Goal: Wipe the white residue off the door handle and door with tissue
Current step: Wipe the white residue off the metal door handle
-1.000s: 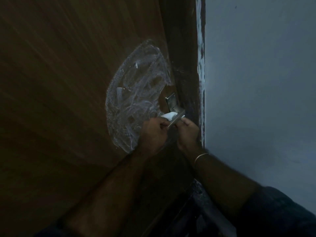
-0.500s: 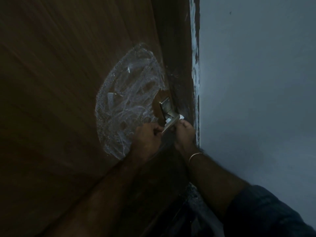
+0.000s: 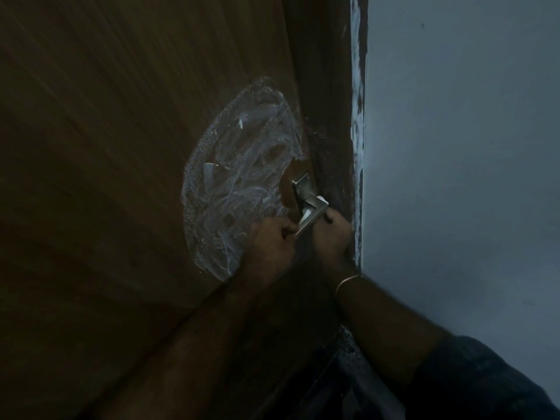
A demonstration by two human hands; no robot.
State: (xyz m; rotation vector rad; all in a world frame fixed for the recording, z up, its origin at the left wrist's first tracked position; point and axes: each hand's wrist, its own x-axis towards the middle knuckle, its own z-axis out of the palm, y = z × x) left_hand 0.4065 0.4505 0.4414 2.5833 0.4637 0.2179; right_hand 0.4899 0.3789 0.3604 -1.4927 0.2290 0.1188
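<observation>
Brown wood fills the left and centre of the head view: the door (image 3: 121,147), dim and slanting. A broad oval of white residue (image 3: 239,177) is smeared across it just left of centre, streaked and swirled, with a bare patch of wood at its right edge where the metal door handle (image 3: 312,207) is mounted. The handle's plate sits above, and its lever runs down and to the left, toward my hands.

My left hand (image 3: 269,244) sits at the lower end of the lever, fingers curled in a fist at its tip; I cannot tell whether they grip the lever itself or something tucked behind it. My right hand (image 3: 331,234) is just right of the lever, fingers curled tight against it. A small bit of white tissue (image 3: 307,213) shows under the lever near its bend, and another speck peeps out at the handle's right corner.

A thin bangle (image 3: 348,281) circles my right wrist. The dark door frame (image 3: 330,86) runs up the middle, its right edge flecked with white, and the pale wall (image 3: 454,147) fills the right side.
</observation>
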